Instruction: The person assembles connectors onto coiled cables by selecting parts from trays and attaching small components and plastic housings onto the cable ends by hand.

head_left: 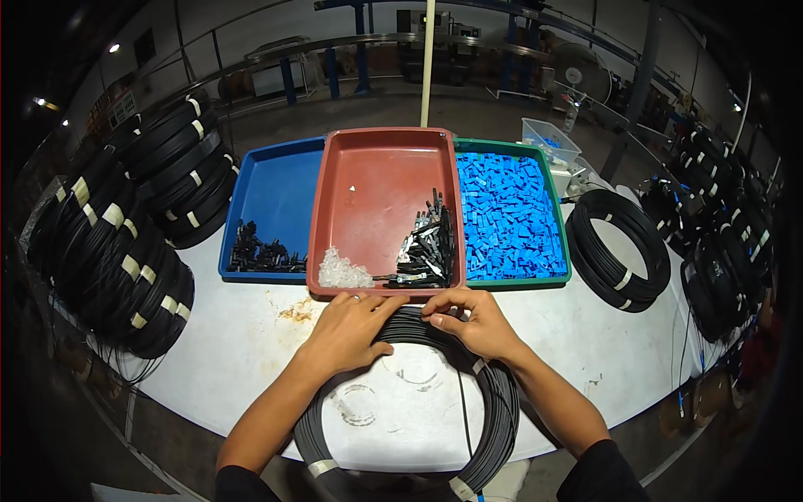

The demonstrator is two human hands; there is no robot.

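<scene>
A coil of black cable (493, 410) lies on the white table in front of me, bound with pale tape. Across its far left part rests my left hand (347, 330), fingers over the cable and thumb at the inner edge. My right hand (481, 326) is at the far right part of the coil, thumb and forefinger brought together; what they pinch is too small to make out. Just beyond my fingers stands a red tray (376, 184) with clear plastic pieces (341, 272) and black connectors (431, 243). One loose cable strand runs down inside the coil.
A blue tray (276, 192) with small black parts stands left of the red one; a green tray (562, 251) full of blue clips stands right. Stacked cable coils (117, 259) rise at the left. Another coil (619, 251) lies right, with more coils (723, 243) beyond.
</scene>
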